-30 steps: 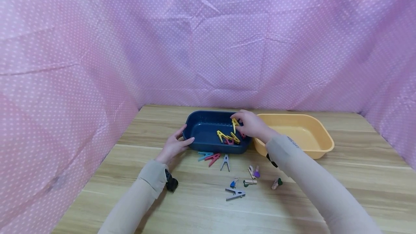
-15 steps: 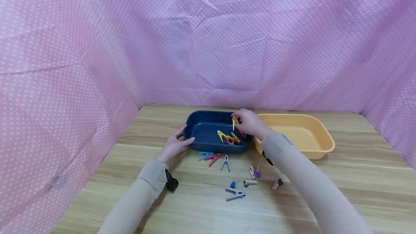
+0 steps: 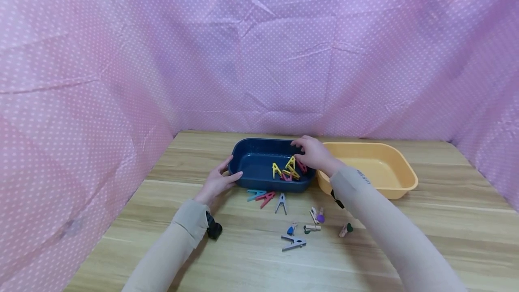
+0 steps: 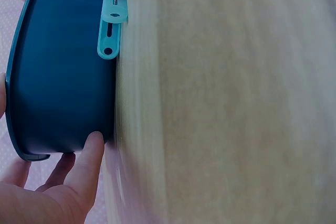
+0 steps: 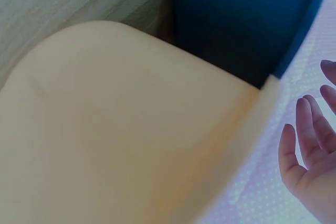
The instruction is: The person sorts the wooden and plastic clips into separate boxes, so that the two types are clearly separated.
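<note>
My left hand (image 3: 218, 182) rests against the left end of a dark blue plastic basin (image 3: 265, 185); in the left wrist view its fingertips (image 4: 93, 141) touch the outer wall, fairly straight. Over the basin's right end hovers my right hand (image 3: 317, 155), its fingers loosely bent and holding nothing. Just below it a yellow clothespin (image 3: 290, 162) lies inside, among other yellow clothespins (image 3: 276, 170) and red ones (image 3: 286, 177). The right wrist view shows the right hand (image 5: 315, 166) with fingers apart.
A yellow basin (image 3: 399, 190) stands against the blue one's right. In front lie a light blue clothespin (image 3: 255, 194), a red clothespin (image 3: 265, 199), grey clothespins (image 3: 293, 242) and several small wooden pegs (image 3: 312, 228) with coloured hearts. Pink dotted cloth (image 3: 259, 80) hangs behind.
My right hand has let go of the yellow clothespin, which dropped onto the pile in the blue basin. Another yellow one shifted slightly. My left hand has stayed in place.
</note>
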`<control>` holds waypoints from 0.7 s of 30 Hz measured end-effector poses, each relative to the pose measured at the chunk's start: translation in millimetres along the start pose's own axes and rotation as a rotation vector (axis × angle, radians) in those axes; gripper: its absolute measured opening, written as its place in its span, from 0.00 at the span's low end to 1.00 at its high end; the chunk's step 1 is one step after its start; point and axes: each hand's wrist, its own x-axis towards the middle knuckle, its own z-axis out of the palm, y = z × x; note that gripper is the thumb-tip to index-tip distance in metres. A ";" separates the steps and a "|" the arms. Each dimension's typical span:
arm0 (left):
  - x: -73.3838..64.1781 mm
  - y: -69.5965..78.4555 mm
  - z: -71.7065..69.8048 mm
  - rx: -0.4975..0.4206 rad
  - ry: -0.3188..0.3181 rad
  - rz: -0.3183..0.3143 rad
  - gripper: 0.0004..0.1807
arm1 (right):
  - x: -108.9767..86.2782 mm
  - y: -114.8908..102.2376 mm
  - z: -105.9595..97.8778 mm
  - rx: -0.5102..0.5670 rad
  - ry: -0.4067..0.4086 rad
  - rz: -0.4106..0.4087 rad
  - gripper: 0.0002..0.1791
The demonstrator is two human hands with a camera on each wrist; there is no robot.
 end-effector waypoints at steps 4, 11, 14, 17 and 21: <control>0.7 -0.9 -1.0 0.005 0.004 -0.003 0.41 | -4.5 -3.7 -4.4 0.002 0.010 -0.040 0.19; 2.0 -1.0 -1.4 0.020 0.011 -0.008 0.41 | -12.7 -10.5 -8.8 0.001 0.052 -0.115 0.19; 2.0 -0.9 -1.4 0.014 0.009 -0.010 0.41 | -16.7 -13.6 -9.2 0.000 0.069 -0.141 0.19; 1.9 -0.8 -1.3 0.012 0.009 -0.014 0.41 | -20.7 -17.0 -9.0 -0.008 0.080 -0.155 0.19; 1.7 -1.0 -1.2 0.017 0.014 -0.017 0.41 | -25.6 -21.1 -8.0 -0.027 0.083 -0.179 0.19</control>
